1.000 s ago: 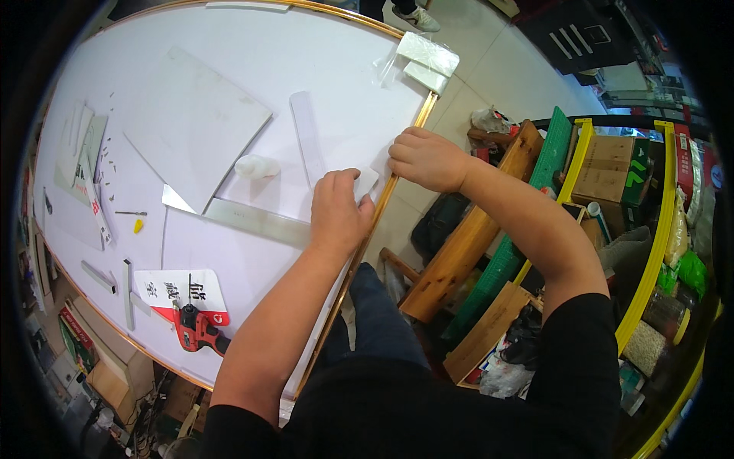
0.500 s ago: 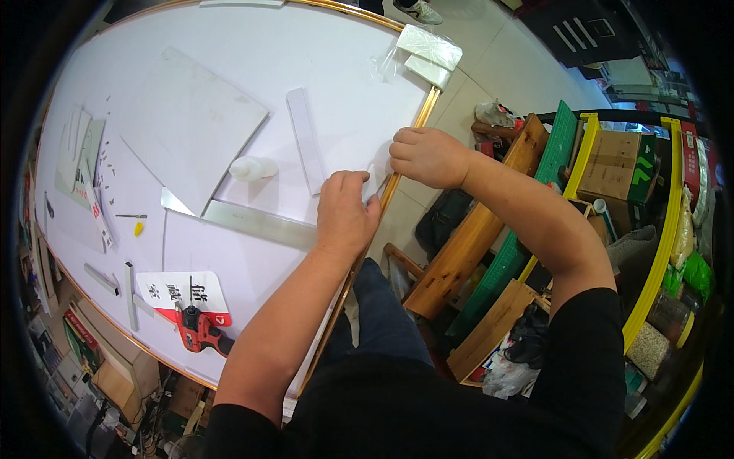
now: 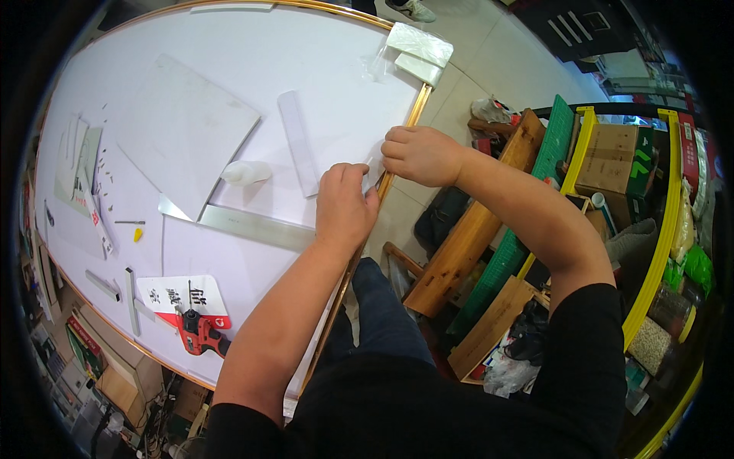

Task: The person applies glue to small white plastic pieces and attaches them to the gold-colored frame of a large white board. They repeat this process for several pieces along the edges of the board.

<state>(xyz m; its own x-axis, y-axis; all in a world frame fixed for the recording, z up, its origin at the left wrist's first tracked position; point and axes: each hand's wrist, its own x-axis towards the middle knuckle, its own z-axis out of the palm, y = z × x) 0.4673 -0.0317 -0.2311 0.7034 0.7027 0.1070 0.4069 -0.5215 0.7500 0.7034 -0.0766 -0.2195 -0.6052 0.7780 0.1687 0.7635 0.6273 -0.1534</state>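
Observation:
Both my hands work at the gold-trimmed edge [image 3: 419, 107] of a large white panel [image 3: 329, 69]. My left hand [image 3: 342, 206] rests at the rim with its fingers curled and thumb toward them. My right hand [image 3: 417, 155] is closed just beyond it, on the edge's outer side. A small pale, translucent piece [image 3: 374, 174] shows between the hands; which hand grips it I cannot tell. Left of my left hand lie a clear flat strip [image 3: 297, 141], a white squeeze bottle [image 3: 246, 173] on its side and a metal ruler-like bar [image 3: 256, 227].
A grey-white sheet [image 3: 187, 122] lies on the panel. A red power drill [image 3: 200, 333], a yellow-handled screwdriver [image 3: 138, 234] and several screws are at left. Plastic-wrapped corner guards [image 3: 420, 50] cover the far corner. Right are a wooden beam [image 3: 474, 237] and yellow-railed shelves [image 3: 664, 229].
The view has shifted slightly, so the panel and its things appear a little to the left. Both hands stay at the edge in nearly the same pose.

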